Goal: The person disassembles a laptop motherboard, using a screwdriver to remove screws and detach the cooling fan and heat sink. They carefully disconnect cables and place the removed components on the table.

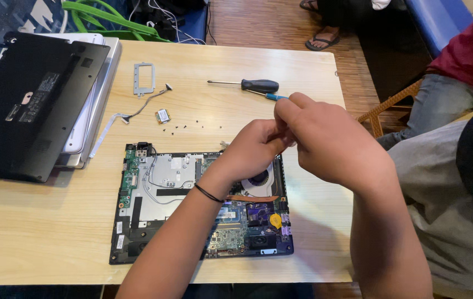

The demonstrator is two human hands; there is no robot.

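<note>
Both of your hands meet above the opened laptop base (192,205): your left hand (253,147) and right hand (325,141) pinch together, on what you cannot tell. Beyond them lie a black-handled screwdriver (247,84) and loose screws (184,126). Far left, a black cover panel (32,105) rests on the pale wooden surface (37,227).

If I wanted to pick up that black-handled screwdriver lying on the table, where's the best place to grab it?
Probably by the thick black handle of the screwdriver, coming straight down from above. It lies flat on the table with its thin shaft pointing left; the handle is the widest part, with bare wood on both long sides for fingers.
</note>
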